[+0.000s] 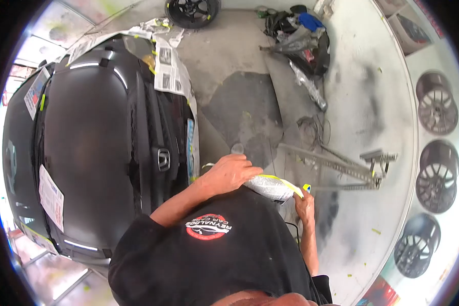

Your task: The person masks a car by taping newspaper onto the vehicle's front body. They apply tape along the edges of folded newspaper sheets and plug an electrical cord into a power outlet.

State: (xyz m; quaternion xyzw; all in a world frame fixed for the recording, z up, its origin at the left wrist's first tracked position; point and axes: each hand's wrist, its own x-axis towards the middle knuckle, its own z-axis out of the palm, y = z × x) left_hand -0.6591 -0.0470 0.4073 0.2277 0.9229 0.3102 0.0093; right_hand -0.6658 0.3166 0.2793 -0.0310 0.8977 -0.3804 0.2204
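Observation:
A folded strip of newspaper (273, 187) with yellow-green tape along its upper edge spans the space between my hands, in front of the black shirt. My left hand (229, 175) has its fingers closed over the strip's left end. At the strip's right end, my right hand (304, 204) is closed on the taped edge. Beside its fingertips shows a small blue and yellow piece (307, 188), perhaps a tape roll. A loose bit of yellow-green tape sticks out left of my left hand.
A black car (86, 137) stands on the left, with newspaper (171, 71) taped around its front. A metal stand (336, 166) is at the right, near cables. Black bags (290, 41) lie at the back, and a wheel (193, 11) sits at the top.

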